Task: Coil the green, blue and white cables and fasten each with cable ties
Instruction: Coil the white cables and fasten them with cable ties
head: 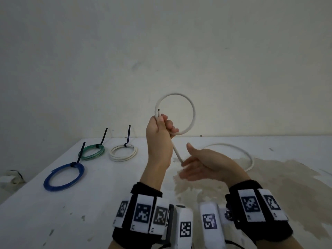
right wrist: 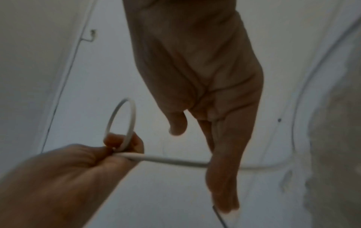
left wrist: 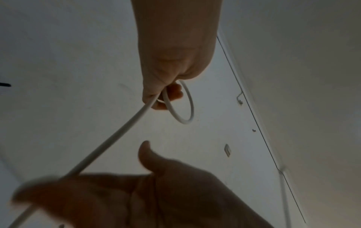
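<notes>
Best bet here: feed each new turn the same size as the first loop and keep the crossing pinched. Left hand (head: 159, 139) grips the white cable (head: 193, 112) loop, held up above the desk's (head: 107, 203) middle. Right hand (head: 204, 164) is flat open, fingers straight, slack cable running across them toward the right edge.

White cable (head: 192, 112), looped above a white table (head: 53, 221) bearing a brownish stain (head: 287, 186). Left of the stain: blue coil (head: 64, 177), green coil (head: 92, 151), white coil (head: 123, 152), each with a black tie (head: 128, 135). Black wristbands (head: 258, 211) carry black-and-white square-patterned markers.
</notes>
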